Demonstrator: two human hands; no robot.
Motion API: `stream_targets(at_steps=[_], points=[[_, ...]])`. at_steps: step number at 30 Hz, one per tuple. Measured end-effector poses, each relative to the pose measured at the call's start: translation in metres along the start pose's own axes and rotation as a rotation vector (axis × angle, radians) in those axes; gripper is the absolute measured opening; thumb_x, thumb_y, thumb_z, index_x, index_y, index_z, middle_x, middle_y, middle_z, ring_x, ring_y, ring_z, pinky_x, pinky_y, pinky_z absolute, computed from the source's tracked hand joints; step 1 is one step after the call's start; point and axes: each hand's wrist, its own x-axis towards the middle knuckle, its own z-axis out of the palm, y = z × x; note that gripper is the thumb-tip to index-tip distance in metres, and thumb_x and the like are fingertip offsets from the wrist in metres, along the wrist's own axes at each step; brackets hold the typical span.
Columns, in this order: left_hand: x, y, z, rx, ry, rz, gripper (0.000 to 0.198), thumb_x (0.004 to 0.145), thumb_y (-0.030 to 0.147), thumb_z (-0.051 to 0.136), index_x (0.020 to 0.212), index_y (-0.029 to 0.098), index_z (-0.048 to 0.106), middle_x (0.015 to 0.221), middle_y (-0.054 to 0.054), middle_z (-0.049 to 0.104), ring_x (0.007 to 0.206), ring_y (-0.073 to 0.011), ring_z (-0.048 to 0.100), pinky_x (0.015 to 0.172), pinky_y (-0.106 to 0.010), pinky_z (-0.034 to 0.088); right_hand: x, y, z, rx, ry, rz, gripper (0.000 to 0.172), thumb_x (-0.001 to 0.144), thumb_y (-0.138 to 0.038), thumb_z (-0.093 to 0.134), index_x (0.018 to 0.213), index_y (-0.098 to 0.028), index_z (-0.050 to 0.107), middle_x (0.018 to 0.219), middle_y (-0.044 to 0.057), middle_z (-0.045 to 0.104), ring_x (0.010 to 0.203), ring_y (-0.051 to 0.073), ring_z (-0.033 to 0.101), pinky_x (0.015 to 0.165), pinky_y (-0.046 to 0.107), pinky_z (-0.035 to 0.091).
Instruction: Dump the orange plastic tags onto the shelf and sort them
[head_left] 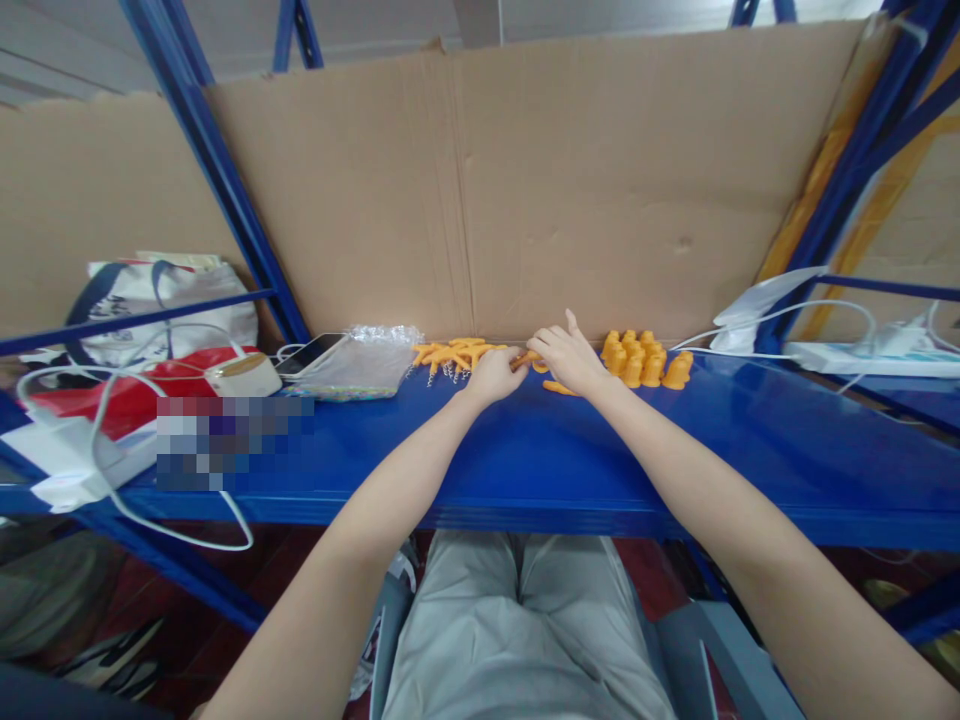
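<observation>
My left hand (496, 375) is closed around a small orange plastic piece (520, 361), most of it hidden by the fingers. At the piece's other end, my right hand (564, 355) pinches with bent fingertips while one finger sticks up. Under the right hand, another orange part (556, 387) lies on the blue shelf (540, 460). Just left of my left hand is a pile of orange handle-like parts (454, 354) with metal spirals. To the right of my right hand, several orange bell-shaped caps (634, 358) stand grouped together, one (679, 370) slightly apart.
Left of the pile lie a clear plastic bag (360, 362) and a phone (319, 354). Farther left are a cloth bag (176, 310), a red bag (165, 385), white cables and a power strip (90, 455). Cardboard (562, 180) walls the back; another power strip (874, 358) sits right.
</observation>
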Motion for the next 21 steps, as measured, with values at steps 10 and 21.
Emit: stream_targets(at_steps=[10,21], points=[[0.006,0.003,0.001,-0.624,-0.062,-0.249,0.013,0.087,0.025,0.067,0.087,0.012,0.072,0.058,0.001,0.065,0.049,-0.0087,0.055,0.052,-0.019,0.046,0.0,0.002,-0.001,0.016,0.018,-0.007,0.031,0.091,-0.005,0.041,0.11,-0.018,0.062,0.106,0.009,0.064,0.102,0.025,0.055,0.118,0.062,0.018],[-0.004,-0.017,-0.012,-0.866,-0.156,-0.488,0.027,0.084,0.032,0.074,0.066,0.014,0.064,0.05,0.002,0.058,0.043,-0.0082,0.052,0.045,-0.02,0.045,-0.026,0.052,0.006,0.099,0.043,0.396,0.024,0.091,-0.018,0.049,0.112,-0.017,0.062,0.11,0.014,0.065,0.107,0.029,0.057,0.114,0.064,0.024]])
